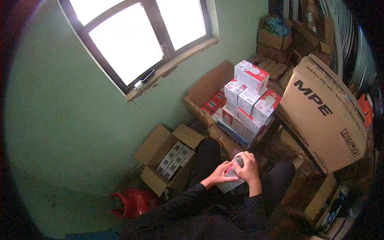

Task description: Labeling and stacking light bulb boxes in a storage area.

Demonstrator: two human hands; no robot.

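Over my lap, my left hand [218, 175] is closed round a small white and red cardboard box [231, 185], thumb along its near side. My right hand [249, 170] curls over the box's upper end, its fingers round a small dark grey object [239, 161]. Fingers cover much of that object, so its kind does not show. To the left of my knee stands an open carton [150, 145] holding rows of small white boxes [173, 159] with dark square marks on top.
Ahead, a large open carton [200, 90] bears a stack of white and red light bulb boxes [251, 76]. A big brown carton [324, 120] leans at the right. A red gas cylinder [138, 203] sits at the lower left. A window [128, 44] is in the green wall.
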